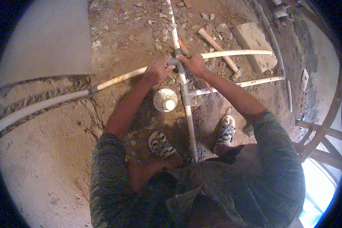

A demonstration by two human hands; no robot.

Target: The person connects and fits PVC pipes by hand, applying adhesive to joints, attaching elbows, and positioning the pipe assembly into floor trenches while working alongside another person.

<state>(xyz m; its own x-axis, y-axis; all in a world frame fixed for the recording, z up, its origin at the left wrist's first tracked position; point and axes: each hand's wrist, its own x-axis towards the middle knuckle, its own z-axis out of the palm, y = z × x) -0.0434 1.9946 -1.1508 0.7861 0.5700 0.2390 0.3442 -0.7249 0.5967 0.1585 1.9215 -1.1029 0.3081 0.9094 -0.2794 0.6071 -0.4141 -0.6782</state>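
Observation:
My left hand [158,71] is closed at the end of a long white pipe [121,79], its fingers and thumb on a grey elbow fitting [173,62]. My right hand [195,66] is closed against the grey fitting at the same joint, thumb near its top; its other fingers are partly hidden. Another white pipe [239,53] extends to the right from behind this hand. The joint sits over a white pipe line [188,119] running toward my body, with a grey tee [186,95] below. Close to my left wrist stands a whitish plastic bottle [165,99] with a pale cap.
A hammer [218,48] with a wooden handle lies beyond my right forearm, beside a pale block [255,45]. A slim orange tool [183,48] passes under my right hand. Loose stones [163,30] cover the dirt. My sandalled feet [226,131] straddle the pipe line.

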